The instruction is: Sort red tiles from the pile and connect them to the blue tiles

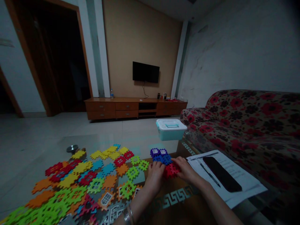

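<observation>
A glass table [58,147] fills the lower half of the frame, strewn at lower left with interlocking plastic tiles [77,184] in several dozen, too many and too overlapped to count exactly. At lower centre, both hands work one small assembled block [164,161] of tiles, purple and blue on top, red beneath. The left hand [155,175] curls against its near side, fingers closed on it; the right hand [185,168] pinches the red tile [170,171] at its base. Seating that piece cleanly appears to call for lining up the teeth squarely and pressing evenly while the other hand braces. Farther right lie one sheaf of papers [243,181], one dark phone [221,174] and one pen [209,175]; one teal lidded box [171,128] sits at centre.
</observation>
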The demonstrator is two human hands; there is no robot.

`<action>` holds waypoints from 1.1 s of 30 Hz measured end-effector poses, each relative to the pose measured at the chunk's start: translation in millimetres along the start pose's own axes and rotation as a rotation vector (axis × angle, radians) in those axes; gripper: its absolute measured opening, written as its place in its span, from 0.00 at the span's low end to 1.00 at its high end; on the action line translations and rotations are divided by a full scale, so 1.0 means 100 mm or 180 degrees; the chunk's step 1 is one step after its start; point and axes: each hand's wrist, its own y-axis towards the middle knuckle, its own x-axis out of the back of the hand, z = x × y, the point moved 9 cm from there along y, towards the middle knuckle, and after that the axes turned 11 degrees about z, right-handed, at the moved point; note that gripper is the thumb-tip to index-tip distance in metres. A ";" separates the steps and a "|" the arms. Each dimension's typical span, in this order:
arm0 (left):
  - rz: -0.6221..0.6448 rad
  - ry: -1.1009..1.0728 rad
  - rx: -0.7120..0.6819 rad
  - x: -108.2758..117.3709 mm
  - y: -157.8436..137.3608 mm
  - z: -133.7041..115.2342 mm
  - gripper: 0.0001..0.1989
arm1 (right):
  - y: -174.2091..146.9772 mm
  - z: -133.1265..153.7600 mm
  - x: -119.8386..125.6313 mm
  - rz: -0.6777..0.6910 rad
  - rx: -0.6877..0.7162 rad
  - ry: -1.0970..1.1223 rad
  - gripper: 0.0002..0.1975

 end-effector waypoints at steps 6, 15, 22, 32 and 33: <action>-0.0197 0.0071 0.0249 0.48 -0.19 0.31 0.20 | 0.06 -0.07 -0.17 -0.0063 0.0219 0.0106 0.36; -0.0985 0.0355 0.2643 1.46 -1.54 2.50 0.21 | 0.11 0.46 -0.16 -0.0663 0.0700 -0.0074 0.18; -0.0928 0.0088 0.3463 1.28 -2.38 3.46 0.20 | 1.13 2.00 -0.72 0.0202 0.1133 -0.0325 0.26; -0.0834 -0.0125 0.3247 1.34 -2.52 3.58 0.17 | 1.89 2.49 -1.28 0.1403 0.0957 -0.1244 0.32; -0.0817 -0.0149 0.3233 1.33 -2.53 3.58 0.17 | 1.87 2.51 -1.29 0.1404 0.0957 -0.1302 0.30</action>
